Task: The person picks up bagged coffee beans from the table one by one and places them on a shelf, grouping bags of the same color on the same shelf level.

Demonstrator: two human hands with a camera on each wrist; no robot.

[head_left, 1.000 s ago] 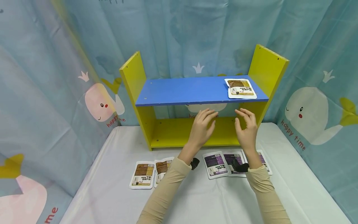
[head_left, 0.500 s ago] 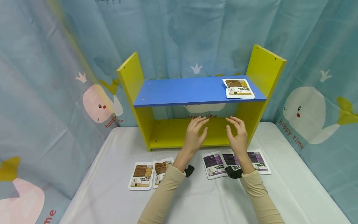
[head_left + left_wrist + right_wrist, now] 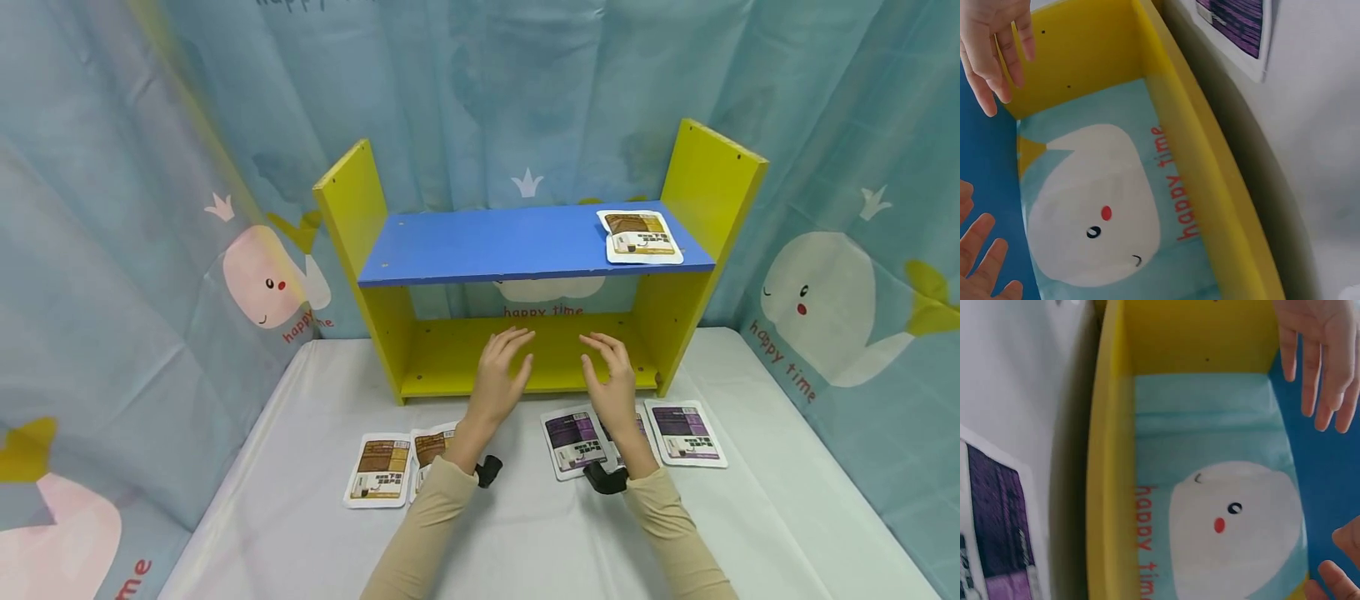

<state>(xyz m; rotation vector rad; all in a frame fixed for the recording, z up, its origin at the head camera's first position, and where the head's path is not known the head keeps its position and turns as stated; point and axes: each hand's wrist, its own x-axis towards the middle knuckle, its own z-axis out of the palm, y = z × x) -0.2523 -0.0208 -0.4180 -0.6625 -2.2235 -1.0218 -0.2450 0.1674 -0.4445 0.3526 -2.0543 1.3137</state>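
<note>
Both hands hover in front of the shelf's lower opening, palms facing each other, with nothing between them. My left hand (image 3: 498, 375) has loosely bent fingers and a spread thumb. Opposite it, my right hand (image 3: 611, 385) is held in the same way, its forearm passing over the purple packets. The shelf has yellow sides, a yellow bottom board (image 3: 555, 358) and a blue middle board (image 3: 480, 242). One brown-labelled packet (image 3: 642, 237) lies at the right end of the blue board. In the left wrist view, fingers (image 3: 988, 69) show against the shelf's inside.
On the white tablecloth (image 3: 277, 517), two brown-labelled packets (image 3: 379, 471) lie at left, one partly behind the left arm. Purple-labelled packets (image 3: 576, 442) lie in front of the shelf at right, one partly under the right arm. Another purple packet (image 3: 686, 433) shows right of it. A printed curtain (image 3: 465, 100) hangs behind.
Both empty hands have moved down and to the left from just below the blue board. The rightmost purple packet is now uncovered by the right arm. The packets have stayed put.
</note>
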